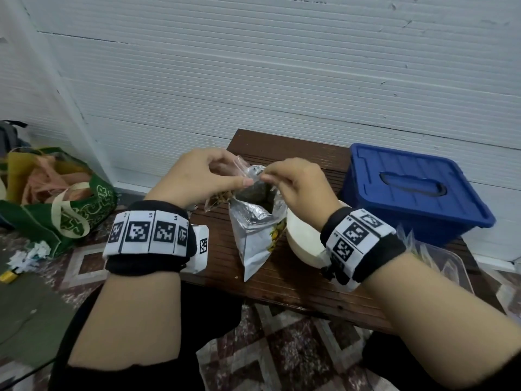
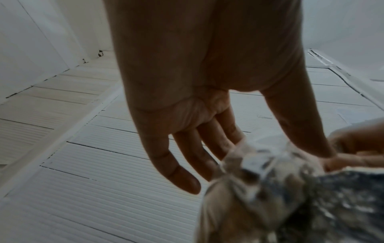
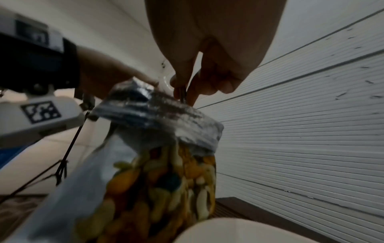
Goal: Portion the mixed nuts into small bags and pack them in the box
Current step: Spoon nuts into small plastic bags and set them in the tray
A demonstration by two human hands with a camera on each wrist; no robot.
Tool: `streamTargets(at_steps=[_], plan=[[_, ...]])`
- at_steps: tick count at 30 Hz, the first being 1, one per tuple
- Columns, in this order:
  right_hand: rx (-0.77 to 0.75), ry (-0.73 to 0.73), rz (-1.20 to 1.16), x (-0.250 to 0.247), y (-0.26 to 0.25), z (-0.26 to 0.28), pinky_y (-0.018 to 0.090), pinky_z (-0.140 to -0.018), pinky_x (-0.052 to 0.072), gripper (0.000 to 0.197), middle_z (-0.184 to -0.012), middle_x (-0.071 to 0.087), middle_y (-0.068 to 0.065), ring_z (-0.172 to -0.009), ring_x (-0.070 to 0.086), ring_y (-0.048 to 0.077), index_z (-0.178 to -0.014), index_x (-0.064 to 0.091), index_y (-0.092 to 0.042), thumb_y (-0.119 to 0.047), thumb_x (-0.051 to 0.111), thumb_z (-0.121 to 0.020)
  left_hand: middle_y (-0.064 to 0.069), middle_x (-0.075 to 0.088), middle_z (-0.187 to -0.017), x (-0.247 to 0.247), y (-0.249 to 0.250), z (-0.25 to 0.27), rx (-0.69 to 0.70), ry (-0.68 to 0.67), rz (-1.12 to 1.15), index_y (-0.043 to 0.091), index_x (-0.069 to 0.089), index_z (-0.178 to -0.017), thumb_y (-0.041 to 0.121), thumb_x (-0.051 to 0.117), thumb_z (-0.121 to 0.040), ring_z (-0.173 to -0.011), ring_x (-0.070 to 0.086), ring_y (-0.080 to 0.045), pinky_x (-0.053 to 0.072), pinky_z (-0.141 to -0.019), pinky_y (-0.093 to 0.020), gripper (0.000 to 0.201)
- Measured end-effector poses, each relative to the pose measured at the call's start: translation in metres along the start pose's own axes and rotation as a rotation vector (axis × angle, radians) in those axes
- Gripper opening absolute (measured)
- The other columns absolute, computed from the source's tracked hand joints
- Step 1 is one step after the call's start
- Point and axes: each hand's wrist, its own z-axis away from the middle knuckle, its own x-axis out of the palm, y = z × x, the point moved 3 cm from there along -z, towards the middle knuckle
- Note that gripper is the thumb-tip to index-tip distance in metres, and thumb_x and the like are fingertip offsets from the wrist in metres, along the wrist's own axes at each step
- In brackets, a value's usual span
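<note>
An open silver foil bag of mixed nuts [image 1: 253,230] stands on the brown table [image 1: 282,283]; its printed front fills the right wrist view [image 3: 162,180]. Just above its mouth I hold a small clear bag [image 1: 248,172] with some nuts in it. My left hand [image 1: 239,173] pinches the clear plastic between thumb and fingers, seen close in the left wrist view [image 2: 278,148]. My right hand [image 1: 265,176] pinches the other side of that top edge with thumb and index finger [image 3: 185,97]. Whether it also catches the foil rim I cannot tell.
A white bowl [image 1: 301,238] sits right of the foil bag, under my right wrist. A blue lidded box [image 1: 408,190] stands at the table's back right. A clear tray [image 1: 439,258] with plastic bags is at the far right. On the floor to the left lies a green tote [image 1: 70,210].
</note>
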Motion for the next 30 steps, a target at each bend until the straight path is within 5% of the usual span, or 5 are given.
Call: streamTargets(at_steps=[8,12,18,22,30], plan=[[0.333,0.012,-0.162,0.001,0.011,0.006,0.029,-0.064,0.041,0.017,-0.066,0.059,-0.004,-0.068,0.055,0.017,-0.084,0.065,-0.007,-0.018,0.058,-0.093,0.013,0.073,-0.09,0.0,0.001,0.002,-0.018,-0.018,0.005,0.027,0.069,-0.099,0.053,0.078,-0.054,-0.09,0.067,0.0,0.052,-0.093,-0.033,0.052],[0.504,0.13,-0.265,-0.005,0.021,0.006,0.019,-0.065,0.043,0.024,-0.074,0.067,0.009,-0.072,0.061,0.02,-0.078,0.065,-0.004,-0.018,0.055,-0.094,0.014,0.073,-0.091,0.001,0.002,0.004,-0.013,-0.033,0.002,0.026,0.069,-0.1,0.048,0.079,-0.06,-0.087,0.066,0.003,0.051,-0.091,-0.029,0.047],[0.716,0.329,-0.364,-0.016,0.037,0.003,0.024,-0.07,0.045,0.031,-0.072,0.064,-0.006,-0.071,0.058,0.008,-0.067,0.061,-0.015,-0.018,0.051,-0.096,0.012,0.073,-0.093,-0.001,0.001,0.003,-0.015,-0.005,0.008,0.026,0.07,-0.098,0.051,0.079,-0.056,-0.089,0.067,0.0,0.053,-0.091,-0.033,0.049],[0.816,0.436,-0.389,-0.028,0.05,0.004,0.011,-0.062,0.04,0.036,-0.073,0.063,-0.009,-0.071,0.055,-0.003,-0.062,0.056,-0.012,-0.016,0.049,-0.097,0.01,0.073,-0.086,-0.004,0.001,0.003,-0.005,0.05,0.016,0.024,0.071,-0.098,0.046,0.079,-0.061,-0.087,0.067,-0.002,0.054,-0.088,-0.034,0.044],[0.925,0.539,-0.375,-0.056,0.061,-0.004,0.019,-0.062,0.042,0.034,-0.076,0.064,-0.001,-0.065,0.054,0.005,-0.064,0.058,-0.014,-0.012,0.047,-0.096,0.01,0.071,-0.096,-0.003,-0.002,0.001,-0.005,0.024,-0.05,0.028,0.073,-0.097,0.05,0.079,-0.057,-0.093,0.065,-0.005,0.053,-0.086,-0.026,0.045]])
